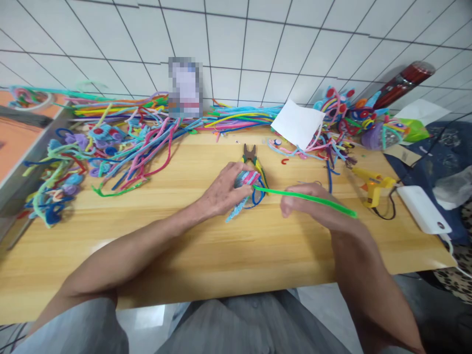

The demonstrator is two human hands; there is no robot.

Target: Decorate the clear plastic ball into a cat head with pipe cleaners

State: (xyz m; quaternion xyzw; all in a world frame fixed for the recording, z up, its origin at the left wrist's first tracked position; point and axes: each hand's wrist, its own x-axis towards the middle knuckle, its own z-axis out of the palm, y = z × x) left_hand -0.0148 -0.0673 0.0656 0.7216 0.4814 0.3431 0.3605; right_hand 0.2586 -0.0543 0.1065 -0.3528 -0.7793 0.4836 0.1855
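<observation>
My left hand [224,189] is closed on a small pipe-cleaner craft [248,178] with pink, grey and blue strands, above the table's middle. A light blue fuzzy strip [236,210] hangs below its fingers, beside a dark blue loop [258,197]. From the craft a bright green pipe cleaner [313,197] stretches right, its far end free. My right hand [308,199] is under that pipe cleaner, smeared by motion, so its grip is unclear. Just beyond the craft lie pliers [250,153] with green and yellow handles, jaws pointing away, partly hidden by the craft.
Many loose pipe cleaners [147,147] and fuzzy pieces cover the left and back of the table. A white paper [299,124] lies at the back. To the right are a yellow glue gun [374,187], a white power bank-like box [424,209] and finished-looking colourful figures [363,115].
</observation>
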